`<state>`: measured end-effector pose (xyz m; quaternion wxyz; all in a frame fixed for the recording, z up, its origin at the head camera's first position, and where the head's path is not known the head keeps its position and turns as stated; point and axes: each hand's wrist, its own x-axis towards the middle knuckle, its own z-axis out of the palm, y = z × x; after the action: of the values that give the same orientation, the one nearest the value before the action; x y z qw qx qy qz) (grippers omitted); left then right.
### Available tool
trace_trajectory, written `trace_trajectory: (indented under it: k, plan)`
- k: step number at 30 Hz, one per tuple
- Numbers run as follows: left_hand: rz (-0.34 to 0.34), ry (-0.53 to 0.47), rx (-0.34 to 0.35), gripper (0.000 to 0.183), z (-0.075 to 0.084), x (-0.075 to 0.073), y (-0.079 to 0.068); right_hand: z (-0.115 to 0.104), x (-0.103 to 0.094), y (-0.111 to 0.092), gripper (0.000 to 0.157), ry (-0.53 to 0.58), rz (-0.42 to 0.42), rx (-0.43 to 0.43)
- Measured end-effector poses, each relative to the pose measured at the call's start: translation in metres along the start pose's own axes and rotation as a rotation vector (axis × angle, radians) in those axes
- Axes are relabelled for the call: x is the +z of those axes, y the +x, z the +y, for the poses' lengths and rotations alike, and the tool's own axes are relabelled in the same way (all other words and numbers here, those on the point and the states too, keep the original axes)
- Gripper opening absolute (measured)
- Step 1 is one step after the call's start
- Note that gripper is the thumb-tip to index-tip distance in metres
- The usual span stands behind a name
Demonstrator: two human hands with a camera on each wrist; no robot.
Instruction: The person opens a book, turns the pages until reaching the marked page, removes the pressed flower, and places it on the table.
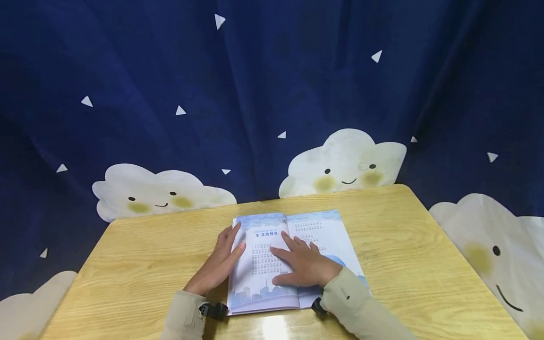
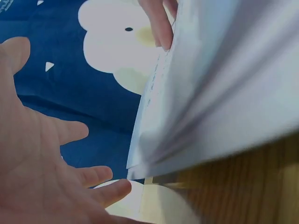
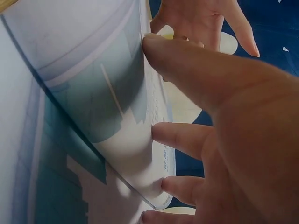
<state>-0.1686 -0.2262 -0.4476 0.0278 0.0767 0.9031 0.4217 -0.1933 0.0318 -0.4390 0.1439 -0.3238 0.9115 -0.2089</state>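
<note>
An open book (image 1: 263, 295) with printed Chinese text and pale blue cityscape pictures lies on the wooden table. My right hand (image 1: 303, 264) rests on it near the spine, fingers spread, and in the right wrist view its thumb and fingertips (image 3: 161, 133) touch the page. Beside the book's left edge is my left hand (image 1: 221, 262), its thumb reaching over the left page's margin. The left wrist view shows that hand (image 2: 46, 158) with palm showing and fingers apart, close to the edges of the pages (image 2: 219, 116).
The light wooden table (image 1: 140, 264) extends to both sides of the book. Behind it hangs a dark blue curtain (image 1: 255, 94) with white triangles and smiling clouds (image 1: 348, 160). Each wrist wears a black strapped device (image 1: 218, 310) near a beige sleeve (image 1: 184, 314).
</note>
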Motion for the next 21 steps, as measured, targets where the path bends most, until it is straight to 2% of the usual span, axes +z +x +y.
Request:
trace_trajectory:
  k: [4,8,16,21]
  plan:
    - [-0.023,0.044,0.014,0.069,0.001,0.003,0.000,-0.002,0.002,0.001,0.079,-0.033,0.004,0.004]
    - [-0.054,0.106,0.052,0.082,0.001,0.007,0.000,-0.004,0.004,0.002,0.082,-0.088,0.015,0.010]
    - [-0.167,0.241,0.119,0.106,-0.005,0.013,-0.002,-0.008,0.008,0.003,0.084,-0.176,0.023,0.029]
    - [-0.234,0.294,0.094,0.111,-0.005,0.016,-0.004,-0.009,0.009,0.004,0.083,-0.199,0.036,0.028]
